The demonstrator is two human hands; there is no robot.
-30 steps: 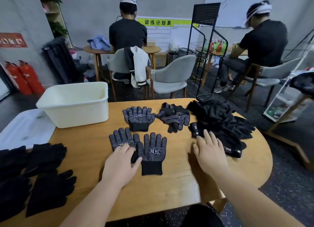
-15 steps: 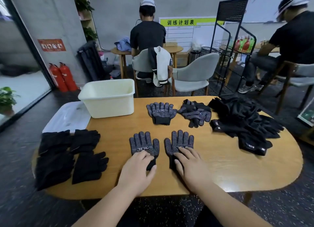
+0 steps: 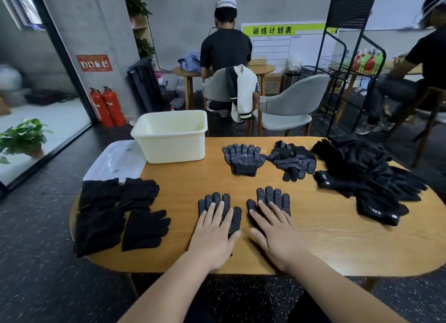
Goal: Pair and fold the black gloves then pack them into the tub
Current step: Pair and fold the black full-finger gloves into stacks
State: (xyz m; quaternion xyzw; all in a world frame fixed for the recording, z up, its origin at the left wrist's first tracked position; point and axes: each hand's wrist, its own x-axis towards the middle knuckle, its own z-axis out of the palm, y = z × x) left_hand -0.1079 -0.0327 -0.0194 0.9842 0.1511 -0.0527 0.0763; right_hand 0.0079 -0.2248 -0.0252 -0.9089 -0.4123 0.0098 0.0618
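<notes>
**Black gloves pressed flat, pairing pending**

Nothing is clamped: the left grip (image 3: 212,235) is laid open-fingered on one dotted glove (image 3: 210,199), the right grip (image 3: 277,235) likewise on its mate (image 3: 274,194) just beside. The tub (image 3: 173,147) stands well beyond the left grip. If pressure is eased unevenly, a glove could be dragged askew and the pair misaligned.

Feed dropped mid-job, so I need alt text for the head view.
The left hand and right hand lie flat on the left dotted glove and right dotted glove, side by side on a table. A cream tub stands behind to the left; more black gloves lie around.
</notes>
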